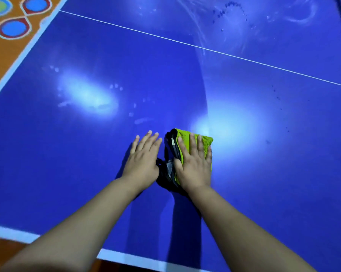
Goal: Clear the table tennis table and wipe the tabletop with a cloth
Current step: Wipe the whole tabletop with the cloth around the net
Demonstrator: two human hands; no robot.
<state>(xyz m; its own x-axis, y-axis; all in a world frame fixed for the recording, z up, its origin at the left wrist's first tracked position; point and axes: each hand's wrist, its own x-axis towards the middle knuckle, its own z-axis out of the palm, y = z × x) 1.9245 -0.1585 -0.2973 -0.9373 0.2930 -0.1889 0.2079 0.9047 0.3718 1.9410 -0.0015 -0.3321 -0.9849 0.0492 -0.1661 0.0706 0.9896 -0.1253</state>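
tabletop [87,163]: smooth glossy blue, glare patches and dull smudges beside the cloth [185,140], which is nubby lime-green terry, black smoother fabric on its left side; floor [6,54] past tabletop: orange, matt.

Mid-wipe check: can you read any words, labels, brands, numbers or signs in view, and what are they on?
No text can be read anywhere in view.
Small white tag on the cloth, beside the right hand: too small and blurred to read.
Tabletop: white lines only, no lettering.
Floor mat: coloured circles, no words.
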